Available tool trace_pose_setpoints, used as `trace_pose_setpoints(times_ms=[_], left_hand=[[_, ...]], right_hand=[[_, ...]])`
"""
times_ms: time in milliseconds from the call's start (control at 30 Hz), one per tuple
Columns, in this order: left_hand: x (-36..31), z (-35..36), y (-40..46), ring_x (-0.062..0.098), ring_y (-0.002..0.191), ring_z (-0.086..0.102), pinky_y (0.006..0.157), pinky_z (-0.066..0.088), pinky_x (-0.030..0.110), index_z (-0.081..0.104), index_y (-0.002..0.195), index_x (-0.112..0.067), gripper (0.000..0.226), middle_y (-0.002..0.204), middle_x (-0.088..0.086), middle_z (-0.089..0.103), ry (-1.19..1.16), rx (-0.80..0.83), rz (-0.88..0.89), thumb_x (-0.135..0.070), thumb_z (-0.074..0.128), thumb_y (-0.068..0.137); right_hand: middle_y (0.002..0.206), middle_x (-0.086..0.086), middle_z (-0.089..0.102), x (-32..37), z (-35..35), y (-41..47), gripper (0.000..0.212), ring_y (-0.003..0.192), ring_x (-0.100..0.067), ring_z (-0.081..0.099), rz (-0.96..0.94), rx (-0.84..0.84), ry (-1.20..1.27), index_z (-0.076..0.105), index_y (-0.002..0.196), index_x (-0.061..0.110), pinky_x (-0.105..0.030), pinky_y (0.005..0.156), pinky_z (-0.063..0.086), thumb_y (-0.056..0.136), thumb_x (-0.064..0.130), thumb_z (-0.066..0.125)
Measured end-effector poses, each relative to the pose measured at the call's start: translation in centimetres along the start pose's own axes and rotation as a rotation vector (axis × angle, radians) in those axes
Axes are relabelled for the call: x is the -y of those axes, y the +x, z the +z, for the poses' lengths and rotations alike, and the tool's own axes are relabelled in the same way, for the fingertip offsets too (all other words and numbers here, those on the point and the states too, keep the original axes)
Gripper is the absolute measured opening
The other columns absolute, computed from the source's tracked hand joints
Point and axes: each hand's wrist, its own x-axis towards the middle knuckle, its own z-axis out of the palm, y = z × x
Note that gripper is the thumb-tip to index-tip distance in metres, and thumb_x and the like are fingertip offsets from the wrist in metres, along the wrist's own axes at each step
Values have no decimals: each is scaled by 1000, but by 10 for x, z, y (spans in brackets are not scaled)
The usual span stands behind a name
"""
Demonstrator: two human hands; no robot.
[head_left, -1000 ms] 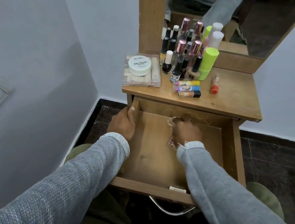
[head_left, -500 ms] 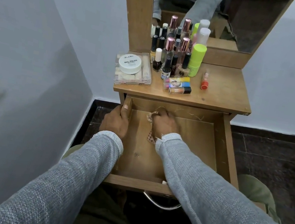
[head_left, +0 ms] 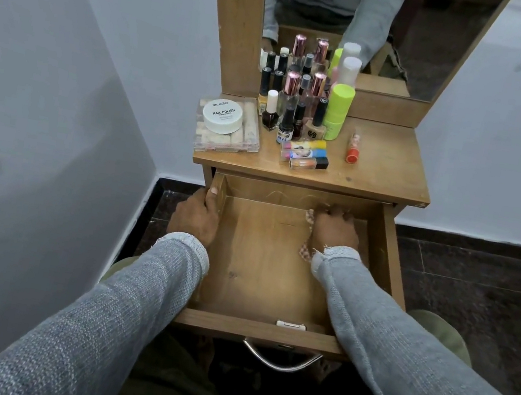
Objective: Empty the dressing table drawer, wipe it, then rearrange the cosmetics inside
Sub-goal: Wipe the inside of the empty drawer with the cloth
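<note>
Two hands work at the drawer (head_left: 260, 267), pulled out in the lower middle of the frame with its wooden floor bare. Our right hand (head_left: 336, 233) presses a checked cloth (head_left: 305, 248) into the far right corner, fingers curled over it in a closed grip; our left hand (head_left: 195, 215) grips the left drawer wall. We judge the emptying done and the wiping under way. Next we need to sweep the cloth over the rest of the floor, then bring things back in. All the cosmetics (head_left: 297, 106) crowd the surface (head_left: 384, 160) above, upper middle of the frame, beside a nail polish tub (head_left: 223, 116) on a clear case (head_left: 248, 141). Only our own forearms hang over the drawer.
</note>
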Motion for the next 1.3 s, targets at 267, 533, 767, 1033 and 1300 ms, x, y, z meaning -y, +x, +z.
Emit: trace_pose_setpoints(times_ms=[267,533,767,1033,1300], left_hand=[[1,-1,-2,40,101,59,89,46,44,60,111,-12,52,110,18,66,2,-3,-7,-45,22,102],[1,0,-1,38,98,61,88,47,43,61,109,-11,51,108,16,67,-9,-8,4,-44,22,102],[2,0,-2,36,94,61,84,47,40,61,106,-11,51,104,14,67,-11,-7,12,-44,22,102],[3,1,-1,35,93,62,84,49,42,61,106,-11,50,103,14,67,-6,-9,15,-44,23,102],[1,0,-1,38,98,61,89,48,45,61,111,-11,51,108,16,66,7,-6,6,-44,23,102]], right_hand=[[139,-11,37,25,9,-2,60,133,-34,31,-178,-30,-1,51,129,15,-50,100,44,74,14,76],[136,-13,37,-26,3,-2,53,126,-38,35,-16,-40,-8,48,131,19,-52,98,44,83,17,69],[130,-17,35,-38,3,-4,36,120,-39,40,72,-89,-50,46,130,16,-48,89,46,94,18,49],[135,-21,40,-35,-2,-11,37,122,-42,44,77,52,-130,43,133,8,-49,95,44,96,14,45],[133,-21,37,-38,-1,-11,37,114,-40,54,97,41,-79,40,135,4,-48,92,46,99,10,36]])
